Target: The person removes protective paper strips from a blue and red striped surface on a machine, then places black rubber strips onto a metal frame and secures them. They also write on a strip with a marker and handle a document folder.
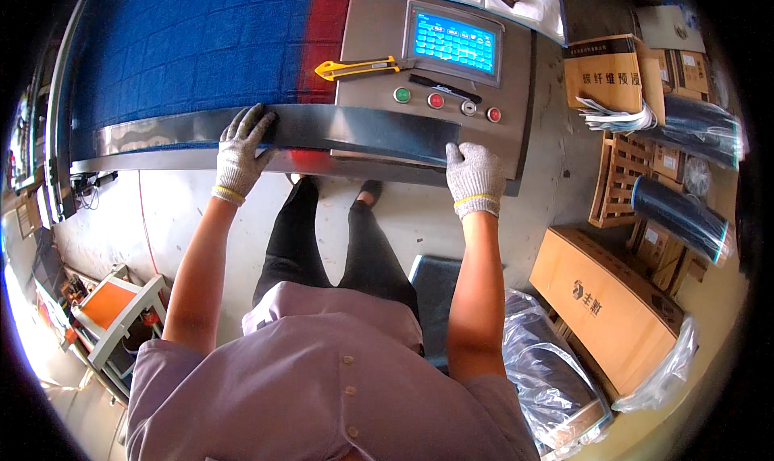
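A long, dark, glossy strip lies along the near edge of a machine, across its blue bed and grey metal panel. My left hand, in a pale knitted glove, rests on the strip with fingers stretched and thumb apart. At the strip's right end, my gloved right hand is closed with its fingertips pinching the corner. Beyond the strip, a yellow utility knife lies across the red band and the panel. A black marker-like stick sits by the buttons.
The panel carries a lit touchscreen and several buttons. White sheets lie at its far side. Cartons, dark wrapped rolls and clear plastic film stand on the right. A small white-framed stand is at left.
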### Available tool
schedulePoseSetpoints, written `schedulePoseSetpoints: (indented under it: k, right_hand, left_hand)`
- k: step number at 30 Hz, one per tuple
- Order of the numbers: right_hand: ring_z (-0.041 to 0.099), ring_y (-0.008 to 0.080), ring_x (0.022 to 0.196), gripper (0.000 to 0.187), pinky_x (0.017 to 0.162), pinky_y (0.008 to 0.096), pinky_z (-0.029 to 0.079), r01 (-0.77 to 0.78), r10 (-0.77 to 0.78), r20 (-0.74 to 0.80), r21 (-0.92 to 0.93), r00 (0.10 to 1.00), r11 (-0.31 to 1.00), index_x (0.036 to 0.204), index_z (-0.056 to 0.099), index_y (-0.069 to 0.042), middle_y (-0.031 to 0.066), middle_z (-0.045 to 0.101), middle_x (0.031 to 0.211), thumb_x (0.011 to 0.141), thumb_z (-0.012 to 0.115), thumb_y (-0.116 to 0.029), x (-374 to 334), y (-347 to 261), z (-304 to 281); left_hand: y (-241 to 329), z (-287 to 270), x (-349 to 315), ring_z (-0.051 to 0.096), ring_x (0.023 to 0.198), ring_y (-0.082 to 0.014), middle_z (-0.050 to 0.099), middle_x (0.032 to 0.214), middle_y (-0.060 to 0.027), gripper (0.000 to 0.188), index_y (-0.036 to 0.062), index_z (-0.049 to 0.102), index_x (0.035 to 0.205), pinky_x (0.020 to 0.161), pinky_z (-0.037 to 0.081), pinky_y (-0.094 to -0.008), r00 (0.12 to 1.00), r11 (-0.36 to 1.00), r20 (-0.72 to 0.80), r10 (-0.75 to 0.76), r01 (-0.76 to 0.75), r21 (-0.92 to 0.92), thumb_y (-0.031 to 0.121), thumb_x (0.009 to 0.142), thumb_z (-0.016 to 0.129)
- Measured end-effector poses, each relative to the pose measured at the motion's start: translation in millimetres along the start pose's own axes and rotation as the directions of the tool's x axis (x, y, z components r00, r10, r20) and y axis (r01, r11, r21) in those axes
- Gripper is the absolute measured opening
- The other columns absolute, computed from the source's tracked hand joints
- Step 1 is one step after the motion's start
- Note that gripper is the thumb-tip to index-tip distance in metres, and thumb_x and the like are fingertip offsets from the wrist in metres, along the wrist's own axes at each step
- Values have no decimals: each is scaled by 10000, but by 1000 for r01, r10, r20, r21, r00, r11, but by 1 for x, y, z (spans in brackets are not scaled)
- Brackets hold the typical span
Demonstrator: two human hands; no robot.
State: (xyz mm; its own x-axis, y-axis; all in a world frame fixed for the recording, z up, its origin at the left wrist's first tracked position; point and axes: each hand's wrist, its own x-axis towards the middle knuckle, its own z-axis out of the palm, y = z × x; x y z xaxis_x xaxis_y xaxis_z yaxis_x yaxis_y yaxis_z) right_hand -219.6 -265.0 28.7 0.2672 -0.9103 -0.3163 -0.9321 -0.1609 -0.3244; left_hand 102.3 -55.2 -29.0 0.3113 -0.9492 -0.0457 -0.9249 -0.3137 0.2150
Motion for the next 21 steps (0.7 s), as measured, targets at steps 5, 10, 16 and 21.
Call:
schedulePoseSetpoints:
  k: [5, 10, 16, 21]
  right_hand:
    - [553, 132, 461, 259, 410, 273, 406, -180, 19, 231, 700, 973, 691, 716, 635, -60, 52, 604, 593, 922, 632, -216, 3, -11, -18]
    - [662, 201, 865, 305, 718, 313, 526, -383, -297, 301, 881, 906, -277, 946, 673, -21, 155, 693, 951, 948, 611, -319, 41, 14, -14]
    - [549, 267, 1167, 467, 1003, 431, 413, 423, -420, -81, 303, 904, 854, 1247, 588, -88, 70, 588, 1291, 867, 675, -347, 16, 34, 42]
    - [414, 302, 1295, 742, 1058, 495, 333, 478, -543, -59, -402, 837, 781, 1401, 428, -141, 77, 437, 1435, 761, 738, -351, -9, 13, 65]
  left_hand:
    - [-4, 0, 0, 393, 1346, -327, 436, 1459, -100, 723, 194, 489, 1388, 1094, 333, -480, 999, 999, -12, -41, 42, 25, 310, 738, 784]
    - [-8, -4, 3, 395, 1339, -335, 449, 1441, -119, 718, 163, 478, 1394, 1085, 330, -488, 980, 994, -172, -101, 107, 26, 302, 754, 774]
    - [-7, 5, -25, 438, 1285, -339, 496, 1381, -119, 605, 149, 531, 1331, 1046, 358, -478, 965, 990, -223, -135, 124, -62, 253, 775, 746]
    - [24, 8, -58, 539, 1107, -337, 588, 1201, -115, 421, 112, 619, 1200, 944, 420, -451, 983, 969, -132, -131, 99, -225, 186, 796, 712]
